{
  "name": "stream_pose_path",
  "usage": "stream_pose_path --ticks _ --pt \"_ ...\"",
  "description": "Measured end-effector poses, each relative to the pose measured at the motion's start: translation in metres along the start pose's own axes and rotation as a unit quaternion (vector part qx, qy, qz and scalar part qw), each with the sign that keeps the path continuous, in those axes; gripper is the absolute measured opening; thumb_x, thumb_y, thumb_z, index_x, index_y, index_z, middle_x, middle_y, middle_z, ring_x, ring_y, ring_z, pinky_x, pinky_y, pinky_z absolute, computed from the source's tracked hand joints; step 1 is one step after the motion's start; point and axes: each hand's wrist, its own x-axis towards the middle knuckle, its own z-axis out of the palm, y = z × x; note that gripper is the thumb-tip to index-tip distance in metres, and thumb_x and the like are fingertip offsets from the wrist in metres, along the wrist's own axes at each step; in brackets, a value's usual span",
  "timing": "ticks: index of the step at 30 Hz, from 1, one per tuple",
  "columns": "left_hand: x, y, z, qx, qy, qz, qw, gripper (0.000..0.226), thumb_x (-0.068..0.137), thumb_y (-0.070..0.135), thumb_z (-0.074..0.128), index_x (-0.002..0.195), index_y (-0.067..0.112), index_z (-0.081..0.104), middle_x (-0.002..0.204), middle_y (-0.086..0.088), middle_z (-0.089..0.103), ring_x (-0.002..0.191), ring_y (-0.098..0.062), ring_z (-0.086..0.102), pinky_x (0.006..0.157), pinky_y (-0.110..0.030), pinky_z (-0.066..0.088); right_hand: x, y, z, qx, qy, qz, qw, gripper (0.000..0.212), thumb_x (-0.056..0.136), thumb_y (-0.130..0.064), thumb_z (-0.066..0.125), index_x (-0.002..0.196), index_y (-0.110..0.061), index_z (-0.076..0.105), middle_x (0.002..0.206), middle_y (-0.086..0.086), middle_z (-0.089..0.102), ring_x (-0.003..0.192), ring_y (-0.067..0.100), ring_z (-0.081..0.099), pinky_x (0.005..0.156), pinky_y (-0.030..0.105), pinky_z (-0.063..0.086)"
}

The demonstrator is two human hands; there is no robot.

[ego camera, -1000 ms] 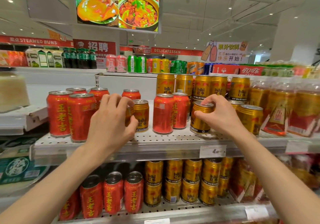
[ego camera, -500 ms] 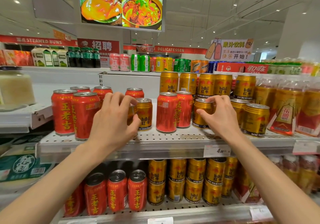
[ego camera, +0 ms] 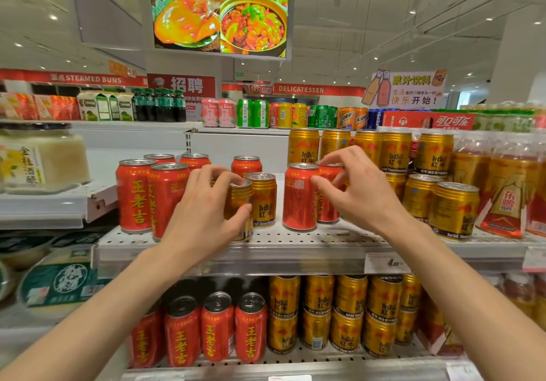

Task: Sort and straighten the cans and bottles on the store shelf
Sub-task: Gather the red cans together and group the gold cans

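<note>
Landmark: a white perforated shelf [ego camera: 295,240] at chest height, stocked with drink cans and bottles.
Left hand: the left hand [ego camera: 204,218] is wrapped around a small gold can [ego camera: 240,203] near the shelf's front edge, fingers over its rim and thumb across its side; the can stands upright.
Neighbour can: a second gold Red Bull can [ego camera: 263,200] stands upright, touching the held one, just behind and to its right.
Right hand: the right hand [ego camera: 359,194] reaches over 2 red cans at the shelf's centre, fingertips on the top rim of the rear red can [ego camera: 326,194]; the grip looks loose, and I cannot tell whether it has closed.
Front red can: the front red can [ego camera: 300,197] stands upright just left of that hand.
Left end of shelf: a cluster of red cans [ego camera: 136,194] with yellow Chinese lettering, upright and close together.
Right end of shelf: gold cans [ego camera: 453,211] in rows, some stacked 2 high, then amber bottles [ego camera: 508,180] in plastic wrap beyond them.
Below the shelf: a lower shelf with red cans on the left and stacked gold cans on the right.
Front edge: a price tag [ego camera: 384,262] is fixed below the right forearm.
</note>
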Motion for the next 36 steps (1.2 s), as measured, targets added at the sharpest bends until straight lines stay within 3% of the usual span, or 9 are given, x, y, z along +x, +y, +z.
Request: stream_pose_path --ticks 3,5,14,17,22,27,33,36 --pt "-0.001 -0.002 -0.002 -0.008 -0.006 -0.01 1.0 0.046 0.087 0.047 0.066 0.124 0.021 0.055 0.127 0.003 0.046 0.12 -0.011 0.041 0.096 -0.03 0.043 0.011 -0.015 0.01 -0.004 -0.035 -0.006 0.999 0.041 0.09 -0.058 0.059 0.114 -0.025 0.056 0.119 -0.006 0.052 0.08 0.01 0.062 0.078 0.039 0.06" --pt "-0.001 -0.003 -0.003 -0.008 -0.011 -0.011 1.0 0.046 0.088 0.049 0.065 0.125 0.023 0.055 0.127 0.004 0.045 0.12 -0.01 0.041 0.097 -0.03 0.044 0.015 -0.019 0.013 -0.02 -0.059 0.003 0.998 0.043 0.089 -0.061 0.059 0.113 -0.026 0.052 0.118 -0.004 0.054 0.086 0.014 0.061 0.08 0.041 0.059" --pt "-0.002 -0.004 -0.009 -0.004 -0.035 -0.017 0.999 0.048 0.088 0.052 0.064 0.128 0.028 0.053 0.129 0.005 0.046 0.12 -0.009 0.041 0.099 -0.028 0.042 0.015 -0.015 0.008 0.005 -0.115 0.029 0.993 0.043 0.087 -0.06 0.063 0.099 -0.025 0.041 0.109 0.001 0.064 0.09 0.024 0.065 0.071 0.038 0.061" --pt "0.0 -0.001 -0.012 0.002 -0.05 -0.022 0.999 0.048 0.088 0.052 0.065 0.129 0.029 0.053 0.129 0.007 0.046 0.117 -0.007 0.042 0.097 -0.024 0.036 0.013 -0.016 0.008 0.01 -0.105 0.029 0.994 0.042 0.086 -0.062 0.063 0.094 -0.028 0.04 0.108 0.0 0.065 0.091 0.025 0.066 0.071 0.04 0.061" --pt "0.003 0.002 -0.016 -0.024 -0.05 -0.038 0.998 0.043 0.087 0.051 0.067 0.122 0.028 0.056 0.124 0.008 0.048 0.1 -0.012 0.053 0.095 -0.032 0.047 0.012 -0.011 0.007 0.037 -0.086 0.045 0.995 0.04 0.084 -0.061 0.066 0.086 -0.033 0.037 0.104 -0.002 0.066 0.088 0.024 0.066 0.067 0.04 0.062" --pt "0.004 0.006 -0.016 -0.024 -0.056 -0.038 0.997 0.04 0.086 0.054 0.066 0.115 0.032 0.049 0.12 0.008 0.051 0.105 -0.012 0.052 0.094 -0.032 0.048 0.011 -0.008 0.005 0.056 -0.078 0.054 0.994 0.041 0.083 -0.06 0.069 0.087 -0.033 0.038 0.103 -0.002 0.067 0.086 0.022 0.067 0.063 0.033 0.06" --pt "0.007 0.003 -0.016 -0.054 -0.065 -0.058 0.995 0.036 0.087 0.048 0.069 0.107 0.031 0.044 0.113 0.007 0.051 0.099 -0.014 0.051 0.082 -0.026 0.04 0.009 -0.006 0.005 0.074 -0.067 0.06 0.993 0.041 0.083 -0.057 0.071 0.084 -0.034 0.037 0.098 -0.004 0.066 0.082 0.019 0.064 0.056 0.022 0.049" --pt "0.006 0.005 -0.017 -0.057 -0.068 -0.053 0.995 0.035 0.087 0.047 0.068 0.103 0.03 0.043 0.111 0.007 0.053 0.082 -0.008 0.05 0.072 -0.021 0.038 0.008 -0.004 0.004 0.083 -0.056 0.064 0.993 0.042 0.082 -0.057 0.072 0.085 -0.031 0.039 0.092 -0.008 0.065 0.075 0.013 0.061 0.054 0.019 0.044"
